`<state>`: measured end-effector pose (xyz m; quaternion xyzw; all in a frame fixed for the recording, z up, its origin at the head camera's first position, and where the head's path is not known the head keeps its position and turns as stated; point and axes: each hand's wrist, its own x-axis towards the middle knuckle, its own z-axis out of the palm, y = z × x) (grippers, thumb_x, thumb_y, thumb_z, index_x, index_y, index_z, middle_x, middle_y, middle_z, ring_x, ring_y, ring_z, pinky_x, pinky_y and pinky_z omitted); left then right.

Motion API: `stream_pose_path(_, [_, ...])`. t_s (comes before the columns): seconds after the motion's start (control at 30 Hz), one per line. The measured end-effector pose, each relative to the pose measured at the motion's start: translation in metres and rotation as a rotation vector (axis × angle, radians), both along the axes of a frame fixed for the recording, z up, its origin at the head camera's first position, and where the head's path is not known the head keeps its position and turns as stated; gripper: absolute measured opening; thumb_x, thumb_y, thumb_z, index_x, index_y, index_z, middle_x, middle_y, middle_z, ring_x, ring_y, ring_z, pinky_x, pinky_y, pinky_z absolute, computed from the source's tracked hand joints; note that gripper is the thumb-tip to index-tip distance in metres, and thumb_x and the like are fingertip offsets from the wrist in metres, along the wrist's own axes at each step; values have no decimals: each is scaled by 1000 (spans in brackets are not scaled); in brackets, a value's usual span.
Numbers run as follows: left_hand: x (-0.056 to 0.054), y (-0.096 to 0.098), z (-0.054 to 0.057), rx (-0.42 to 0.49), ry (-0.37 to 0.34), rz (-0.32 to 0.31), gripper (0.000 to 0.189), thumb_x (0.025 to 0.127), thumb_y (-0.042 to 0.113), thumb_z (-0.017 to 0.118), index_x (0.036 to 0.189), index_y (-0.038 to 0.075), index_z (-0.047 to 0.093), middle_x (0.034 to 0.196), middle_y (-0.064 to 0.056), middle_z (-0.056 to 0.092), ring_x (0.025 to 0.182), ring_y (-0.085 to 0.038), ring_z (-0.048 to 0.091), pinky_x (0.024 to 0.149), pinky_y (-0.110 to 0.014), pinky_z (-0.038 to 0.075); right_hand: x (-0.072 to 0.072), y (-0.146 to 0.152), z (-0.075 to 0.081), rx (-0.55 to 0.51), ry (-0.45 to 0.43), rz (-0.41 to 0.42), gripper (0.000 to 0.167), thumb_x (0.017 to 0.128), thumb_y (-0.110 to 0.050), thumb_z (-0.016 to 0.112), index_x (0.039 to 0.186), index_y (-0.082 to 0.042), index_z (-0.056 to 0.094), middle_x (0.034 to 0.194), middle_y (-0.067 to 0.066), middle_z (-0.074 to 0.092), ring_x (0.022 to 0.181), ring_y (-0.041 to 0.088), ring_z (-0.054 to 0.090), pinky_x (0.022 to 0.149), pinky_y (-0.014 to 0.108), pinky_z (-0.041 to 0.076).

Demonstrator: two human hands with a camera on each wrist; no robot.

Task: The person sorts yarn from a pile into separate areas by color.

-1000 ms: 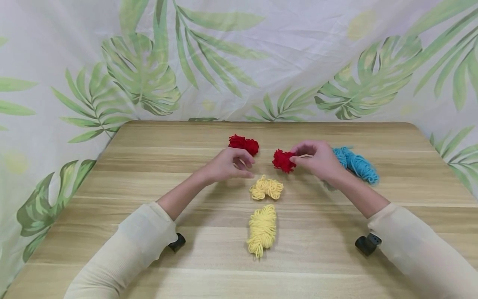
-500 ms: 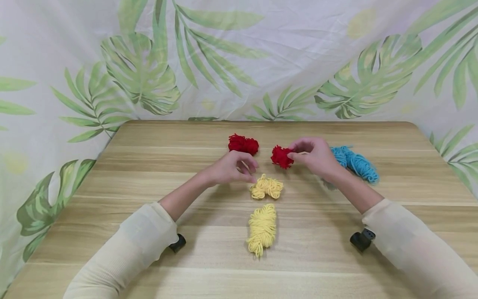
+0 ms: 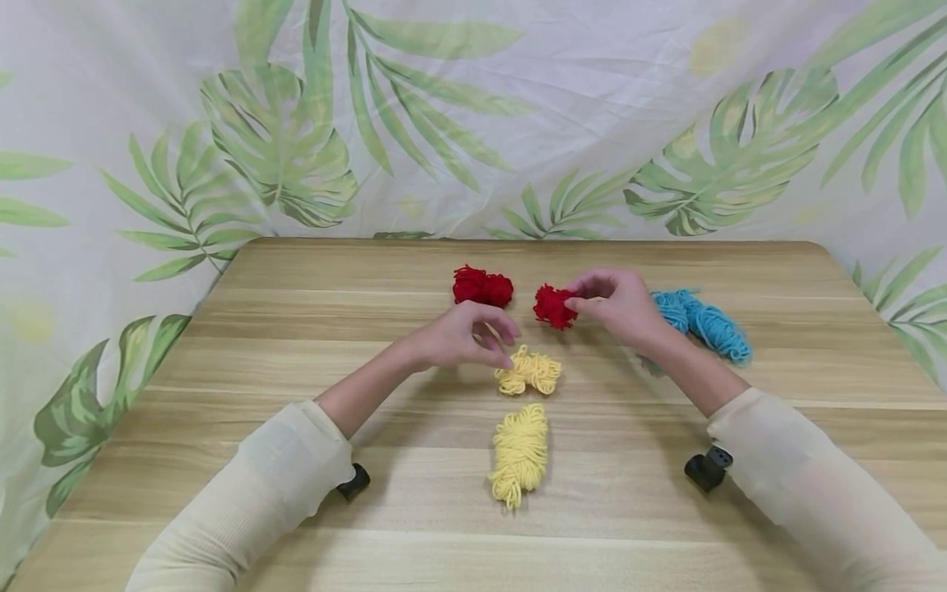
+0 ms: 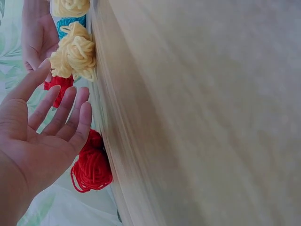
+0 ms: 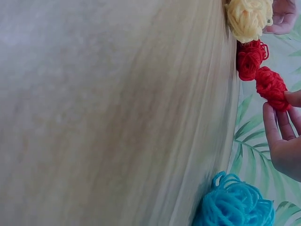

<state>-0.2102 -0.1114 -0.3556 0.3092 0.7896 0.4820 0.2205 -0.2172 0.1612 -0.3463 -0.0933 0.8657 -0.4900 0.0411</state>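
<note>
Between thumb and fingers my right hand [image 3: 620,307] pinches a small red yarn bundle [image 3: 554,307]; the right wrist view shows this red bundle [image 5: 272,88] held off the tabletop. My left hand [image 3: 464,335] holds nothing, its fingers loosely bent beside a small yellow yarn bundle [image 3: 529,372]. In the left wrist view that hand's palm [image 4: 44,155] shows with the fingers spread. Behind the left hand lies another red yarn bundle [image 3: 482,287]. A longer yellow yarn skein [image 3: 519,455] lies nearer the front.
Blue yarn [image 3: 709,325] lies to the right, partly hidden behind my right hand and wrist. All of this sits on a wooden table [image 3: 385,510]. A leaf-printed cloth [image 3: 459,123] hangs behind the table's far edge.
My right hand has moved a little left and away from me with the red yarn bundle. My left hand has shifted slightly right, towards the small yellow bundle.
</note>
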Motion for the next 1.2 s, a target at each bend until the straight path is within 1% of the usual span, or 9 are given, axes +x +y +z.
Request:
stream_pose_path(0.23, [2,3,0,6,-12,-6,39,83,-4,83,117,-10,66,109,-21,68,92,-26,73,86,-33,61,-4,-2,-2,-9,1,-3,18,97,-10,73,111,2,73,112,18,73,105,27,65,82,25,52])
stream_pose_path(0.4, [3,3,0,-9,-7,3,37,83,-2,84,117,-7,68,109,-16,69,92,-24,72,86,-32,60,-7,-5,-3,4,-3,-11,18,97,-10,73,111,2,73,112,18,73,106,27,65,84,28,52])
stream_pose_path(0.6, [4,5,-1,-34,-21,5,37,84,-1,84,117,-6,68,110,-16,69,94,-24,72,86,-32,60,-13,-8,-6,8,-15,-19,18,97,-11,74,111,0,74,111,17,74,106,27,65,87,34,51])
stream_pose_path(0.83, [5,8,-2,-48,-16,-10,38,83,0,86,116,-5,68,109,-15,68,93,-22,71,86,-31,60,-19,-11,-11,-1,-11,-19,19,95,-10,75,111,1,74,109,17,74,102,26,67,86,32,51])
stream_pose_path(1.1, [5,10,-2,-56,-10,-17,39,82,-1,86,115,-6,67,105,-14,67,89,-21,70,85,-30,60,-24,-17,-14,-3,-29,-34,19,96,-10,75,112,1,74,111,18,74,104,28,67,89,35,51])
stream_pose_path(1.2, [5,11,-3,-46,-6,-20,38,81,-3,86,114,-7,67,103,-14,66,87,-20,70,85,-30,60,-26,-20,-14,-12,-30,-34,19,96,-10,75,112,1,74,110,17,74,103,27,66,86,33,51])
